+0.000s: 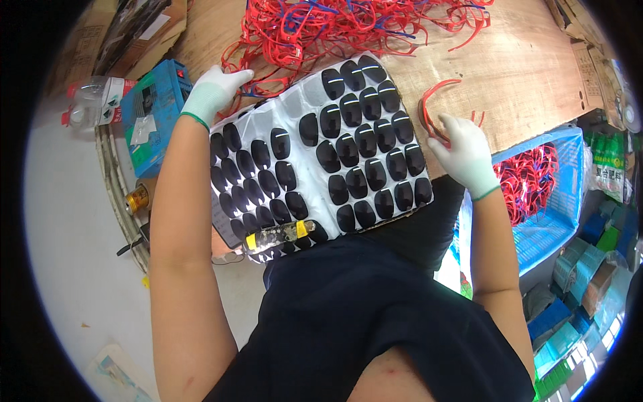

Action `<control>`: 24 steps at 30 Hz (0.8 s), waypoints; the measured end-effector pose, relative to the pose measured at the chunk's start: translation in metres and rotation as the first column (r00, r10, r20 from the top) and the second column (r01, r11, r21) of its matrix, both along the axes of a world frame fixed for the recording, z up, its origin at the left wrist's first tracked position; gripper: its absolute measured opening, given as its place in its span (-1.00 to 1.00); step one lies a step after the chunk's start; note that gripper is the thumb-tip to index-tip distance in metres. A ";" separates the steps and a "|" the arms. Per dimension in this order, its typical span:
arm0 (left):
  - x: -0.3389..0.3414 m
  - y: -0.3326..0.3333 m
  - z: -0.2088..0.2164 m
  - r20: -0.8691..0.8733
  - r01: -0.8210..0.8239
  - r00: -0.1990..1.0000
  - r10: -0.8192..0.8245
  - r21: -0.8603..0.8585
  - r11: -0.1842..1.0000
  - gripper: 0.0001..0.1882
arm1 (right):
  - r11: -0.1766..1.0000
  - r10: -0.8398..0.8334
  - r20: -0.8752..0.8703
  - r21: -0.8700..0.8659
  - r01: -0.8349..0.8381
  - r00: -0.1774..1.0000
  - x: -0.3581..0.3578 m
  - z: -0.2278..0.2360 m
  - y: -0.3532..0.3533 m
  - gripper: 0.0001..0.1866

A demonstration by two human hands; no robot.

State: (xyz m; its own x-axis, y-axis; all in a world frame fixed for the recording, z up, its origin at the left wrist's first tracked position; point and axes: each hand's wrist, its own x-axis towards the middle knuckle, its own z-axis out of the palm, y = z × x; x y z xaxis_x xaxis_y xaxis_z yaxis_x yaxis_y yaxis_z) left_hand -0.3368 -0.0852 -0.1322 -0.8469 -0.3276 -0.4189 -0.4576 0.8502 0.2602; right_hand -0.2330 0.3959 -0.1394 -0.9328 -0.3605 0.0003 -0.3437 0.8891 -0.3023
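Observation:
My right hand (465,149), in a white glove with a green cuff, pinches a red glasses frame (424,110) at the right of the lens sheet. My left hand (216,92), gloved alike, is at the left edge of a tangled pile of red and blue glasses frames (315,30). Its thumb points right, apart from the other fingers, which are partly hidden; I see nothing held in it. Between my hands a white sheet (298,120) carries rows of dark lenses (365,141). Across its lower left lies a dark rod-like tool (276,236) with yellow bands.
A blue box-like device (155,117) stands at the left, beside a clear bottle (94,100) and a gold can (136,199). Right of the wooden table (516,74) is a blue basket (569,174) with red frames inside. Cardboard (144,33) stands far left.

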 end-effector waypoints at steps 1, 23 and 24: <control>-0.003 0.001 0.001 0.008 -0.058 0.998 0.057 0.099 0.993 -0.05 | 0.997 -0.064 -0.017 -0.041 0.063 0.998 0.005 0.008 0.000 -0.55; 0.189 0.078 0.119 -0.455 0.310 0.785 0.419 0.876 0.370 0.02 | 0.991 0.129 -0.014 0.034 -0.128 0.992 -0.073 0.034 -0.184 -0.72; 0.205 0.081 0.119 -0.435 0.298 0.801 0.410 0.885 0.357 0.01 | 0.991 0.134 -0.062 -0.006 -0.135 0.989 -0.069 0.034 -0.182 -0.75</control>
State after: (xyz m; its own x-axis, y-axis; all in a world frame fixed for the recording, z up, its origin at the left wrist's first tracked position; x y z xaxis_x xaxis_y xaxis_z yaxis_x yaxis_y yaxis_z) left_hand -0.1322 -0.0038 -0.0134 -0.9935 -0.1132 0.0100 0.0217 -0.1022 0.9945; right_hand -0.3024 0.2142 -0.1049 -0.8740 -0.4822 0.0601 -0.4779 0.8305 -0.2862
